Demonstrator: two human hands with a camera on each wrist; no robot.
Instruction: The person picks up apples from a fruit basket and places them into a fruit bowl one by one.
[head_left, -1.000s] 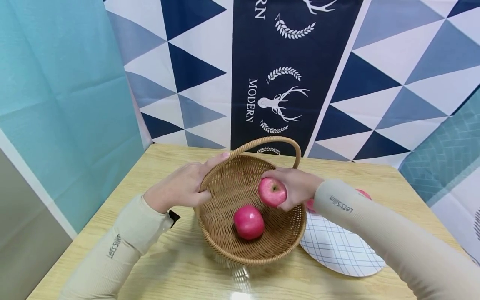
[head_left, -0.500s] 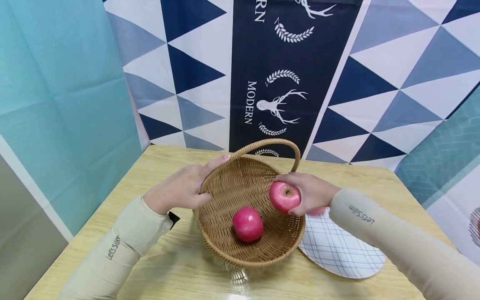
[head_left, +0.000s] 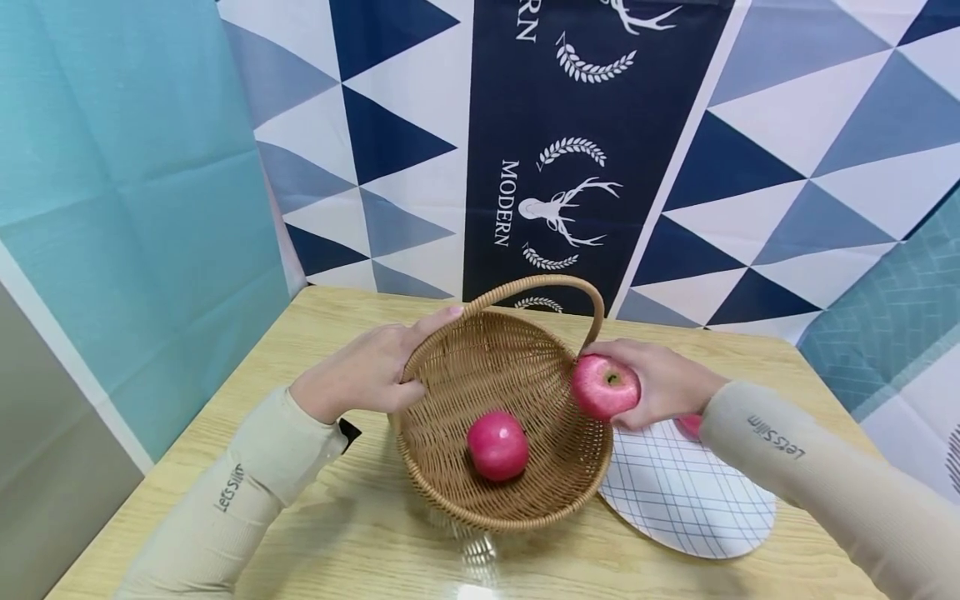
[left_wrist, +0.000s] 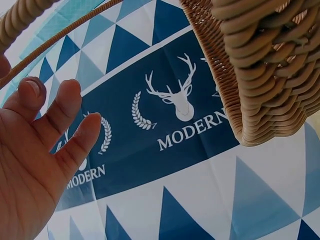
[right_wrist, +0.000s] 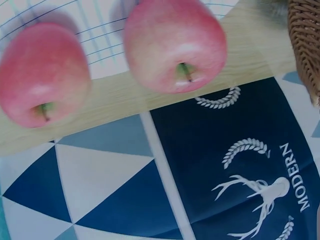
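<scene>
A brown wicker basket (head_left: 517,508) with an arched handle tilts toward me. My left hand (head_left: 367,371) holds it where handle and rim meet, thumb inside and index finger along the handle. In the left wrist view, the other fingers of the left hand (left_wrist: 40,145) are loosely bent beside the basket wall (left_wrist: 275,75). One red apple (head_left: 498,446) lies inside the basket. My right hand (head_left: 652,383) grips another apple (head_left: 606,387) at the basket's right rim, stem side showing. The right wrist view shows two more apples, one on the left (right_wrist: 45,75) and one in the middle (right_wrist: 175,45).
A round white board with blue grid lines (head_left: 697,508) lies on the wooden table (head_left: 360,533), right of the basket. One apple (head_left: 688,427) on it is partly hidden by the right sleeve. A patterned cloth (head_left: 405,108) hangs behind the table.
My right hand has moved right with its apple, from over the basket's inside to its right rim. The left hand, the basket and the apple inside stay about where they were.
</scene>
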